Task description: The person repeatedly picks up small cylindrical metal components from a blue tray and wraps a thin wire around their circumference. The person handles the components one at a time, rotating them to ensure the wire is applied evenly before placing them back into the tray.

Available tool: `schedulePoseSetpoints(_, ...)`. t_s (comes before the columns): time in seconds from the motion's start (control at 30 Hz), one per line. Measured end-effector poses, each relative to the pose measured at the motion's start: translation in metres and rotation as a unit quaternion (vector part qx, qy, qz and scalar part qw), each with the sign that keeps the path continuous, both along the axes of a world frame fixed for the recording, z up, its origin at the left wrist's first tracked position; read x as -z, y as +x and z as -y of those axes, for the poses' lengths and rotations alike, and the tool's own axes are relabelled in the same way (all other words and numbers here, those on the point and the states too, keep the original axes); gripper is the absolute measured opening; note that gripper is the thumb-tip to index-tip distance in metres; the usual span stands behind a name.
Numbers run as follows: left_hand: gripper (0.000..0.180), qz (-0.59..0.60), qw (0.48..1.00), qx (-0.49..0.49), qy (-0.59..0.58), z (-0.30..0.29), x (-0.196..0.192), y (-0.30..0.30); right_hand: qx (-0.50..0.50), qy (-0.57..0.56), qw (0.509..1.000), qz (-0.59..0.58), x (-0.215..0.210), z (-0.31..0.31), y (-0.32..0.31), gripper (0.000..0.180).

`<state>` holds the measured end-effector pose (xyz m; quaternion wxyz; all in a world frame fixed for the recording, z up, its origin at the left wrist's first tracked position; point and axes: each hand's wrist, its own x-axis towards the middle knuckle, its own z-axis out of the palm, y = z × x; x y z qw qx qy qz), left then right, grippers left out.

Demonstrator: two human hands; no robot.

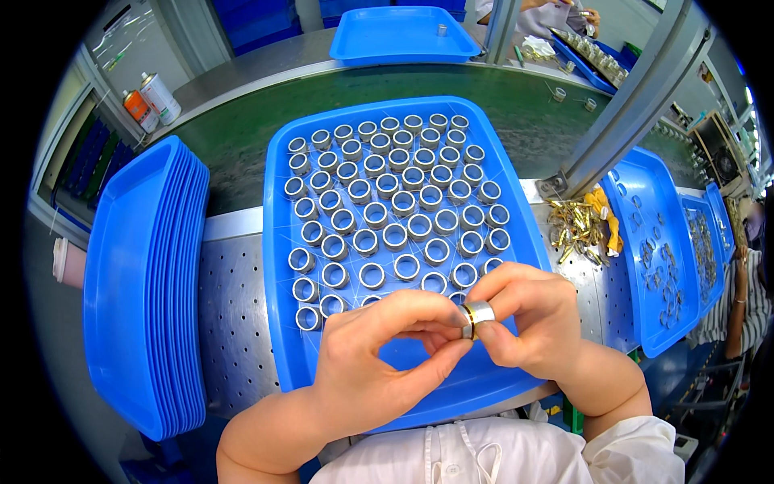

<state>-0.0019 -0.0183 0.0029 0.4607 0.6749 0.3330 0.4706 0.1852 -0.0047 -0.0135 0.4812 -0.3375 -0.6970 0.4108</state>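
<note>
Both my hands meet above the near part of a blue tray (278,323). Between them is a short silvery metal ring (480,312) with a thin gold-coloured band along one side. My left hand (391,347) pinches its left side between thumb and fingers. On the other side, my right hand (528,315) grips it with thumb and index finger. Many similar silvery rings (394,235) stand in loose rows in the tray, with fine thin wires showing among them. My hands hide some of the nearest rings.
Nested blue trays (145,290) stand at the left. To the right lie a pile of small gold-coloured parts (576,230), a yellow cloth (606,218) and a blue tray of thin rings (645,189). A metal post (629,105) rises beside a green belt (234,121). Another person's hand (592,20) shows beyond.
</note>
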Motion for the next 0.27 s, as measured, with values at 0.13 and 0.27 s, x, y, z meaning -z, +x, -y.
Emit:
schedulePoseSetpoints(0.13,0.033,-0.001,1.0,0.008,0.005,0.0003,-0.0004,-0.0006,-0.002,0.0,1.0,0.005,-0.0008,0.0006,0.0014,0.011)
schedulePoseSetpoints(0.27,0.035,-0.003,1.0,0.017,0.013,0.0027,0.0013,-0.0003,0.0,-0.002,1.0,0.011,0.0011,0.0013,0.003,0.009)
